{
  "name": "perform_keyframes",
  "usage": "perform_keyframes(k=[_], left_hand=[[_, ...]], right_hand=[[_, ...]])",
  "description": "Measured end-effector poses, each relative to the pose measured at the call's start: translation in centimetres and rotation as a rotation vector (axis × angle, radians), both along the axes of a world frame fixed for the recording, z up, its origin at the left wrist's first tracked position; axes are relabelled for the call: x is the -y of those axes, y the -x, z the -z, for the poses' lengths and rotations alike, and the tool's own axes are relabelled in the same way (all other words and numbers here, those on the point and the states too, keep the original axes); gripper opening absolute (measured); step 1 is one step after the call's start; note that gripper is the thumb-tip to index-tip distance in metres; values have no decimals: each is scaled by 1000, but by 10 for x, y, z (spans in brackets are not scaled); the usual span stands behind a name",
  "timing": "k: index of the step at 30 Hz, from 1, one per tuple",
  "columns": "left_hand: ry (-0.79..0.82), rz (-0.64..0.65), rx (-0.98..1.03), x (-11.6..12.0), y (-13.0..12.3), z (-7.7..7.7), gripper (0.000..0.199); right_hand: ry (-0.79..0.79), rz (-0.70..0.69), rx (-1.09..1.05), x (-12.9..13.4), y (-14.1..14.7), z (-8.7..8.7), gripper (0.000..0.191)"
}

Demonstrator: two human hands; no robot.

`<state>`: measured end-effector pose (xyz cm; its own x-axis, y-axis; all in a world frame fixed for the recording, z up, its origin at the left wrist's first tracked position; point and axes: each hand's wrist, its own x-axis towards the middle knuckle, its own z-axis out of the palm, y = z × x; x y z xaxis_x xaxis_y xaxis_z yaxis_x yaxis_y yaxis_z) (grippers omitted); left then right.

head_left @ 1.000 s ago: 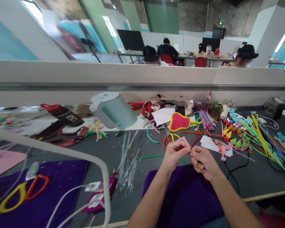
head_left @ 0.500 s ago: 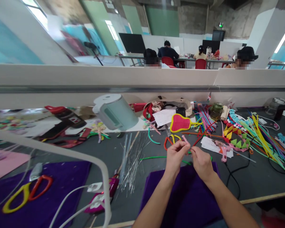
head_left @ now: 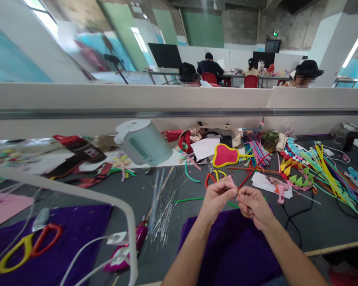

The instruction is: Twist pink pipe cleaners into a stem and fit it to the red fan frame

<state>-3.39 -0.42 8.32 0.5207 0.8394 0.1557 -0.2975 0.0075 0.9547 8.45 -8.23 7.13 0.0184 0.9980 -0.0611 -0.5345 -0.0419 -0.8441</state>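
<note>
My left hand (head_left: 215,200) is closed in a pinch on a small pink fuzzy piece (head_left: 232,182), which looks like coiled pipe cleaner and sticks up past the fingertips. Close against it, my right hand (head_left: 254,205) pinches with thumb and forefinger; what lies between those fingertips is too small to make out. A red pipe cleaner (head_left: 255,169) slants up and away from behind the fingertips, and I cannot tell whether it is held. Both hands are above a folded purple cloth (head_left: 232,246). Just beyond them lie scissors (head_left: 215,174) with red and yellow handles.
A pink-and-yellow paddle shape (head_left: 226,155) lies behind the scissors. To the right are a pink glue gun (head_left: 282,191) with its cord and bundled pipe cleaners (head_left: 331,171). Leftward lie thin wires (head_left: 167,210), a kettle (head_left: 144,143) and a white curved frame (head_left: 131,222). People sit beyond the partition.
My right hand has turned so its thumb and fingers show more, and its fingertips have come in against the left ones. The left hand has shifted slightly left and down. The view moved a little.
</note>
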Motion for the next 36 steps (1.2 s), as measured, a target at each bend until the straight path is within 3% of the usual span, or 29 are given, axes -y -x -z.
perform_keyframes(k=[3, 5, 12, 16, 20, 27, 32, 36], left_hand=[[19, -25, -13, 2, -1, 0, 18], [38, -77, -14, 4, -4, 2, 18], [156, -206, -16, 11, -17, 15, 17], [166, -171, -21, 13, -16, 17, 16], [151, -101, -4, 12, -11, 13, 15], [171, 21, 34, 8, -4, 6, 14], [206, 100, 57, 3, -3, 6, 17], [73, 158, 52, -3, -1, 3, 14]], right_hand=[[13, -33, -28, 0, 1, 1, 32], [1, 35, 59, -1, 2, 3, 32], [-239, 531, 934, -1, 2, 13, 18], [-307, 568, 1130, 0, 1, 14, 23], [-216, 486, 928, 2, 1, 12, 20], [-37, 249, 217, 2, 3, 7, 21], [38, 152, 3, 3, 4, -1, 23], [74, 76, -93, 4, 1, -6, 25]])
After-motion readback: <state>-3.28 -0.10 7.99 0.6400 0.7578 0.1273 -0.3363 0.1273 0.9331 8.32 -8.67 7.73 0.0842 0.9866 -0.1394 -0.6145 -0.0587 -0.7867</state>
